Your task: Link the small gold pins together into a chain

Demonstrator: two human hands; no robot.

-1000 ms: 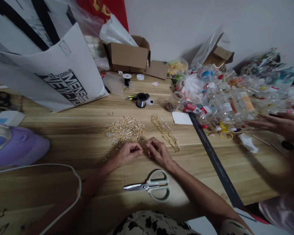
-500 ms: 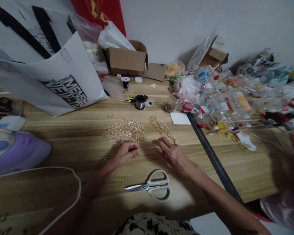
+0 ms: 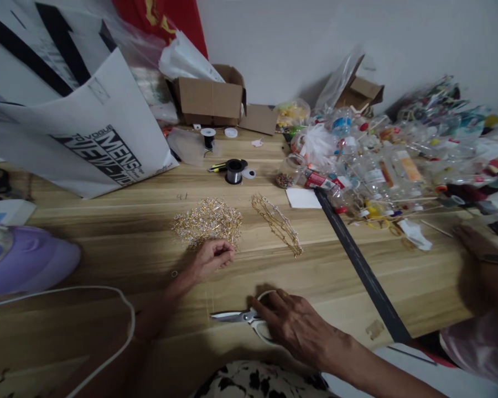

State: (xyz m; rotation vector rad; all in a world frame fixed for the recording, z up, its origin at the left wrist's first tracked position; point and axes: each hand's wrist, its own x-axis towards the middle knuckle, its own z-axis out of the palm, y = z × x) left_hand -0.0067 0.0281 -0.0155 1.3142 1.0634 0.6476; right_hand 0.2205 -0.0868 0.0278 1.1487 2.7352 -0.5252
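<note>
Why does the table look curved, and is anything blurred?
Head view: the wide lens bows the table; the bottle pile at right is smeared; the lower left falls dark; left hand at the gold pins and right hand on the scissors look sharp.

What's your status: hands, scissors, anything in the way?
Left hand pinched shut at gold pin pile edge. Right hand open on scissors handles. Scissors flat on table, blades closed. Gold chain apart, nothing blocking.

Right hand (image 3: 299,327), earlier beside the gold chain (image 3: 277,224), now down on the scissors (image 3: 229,316) handles.
</note>
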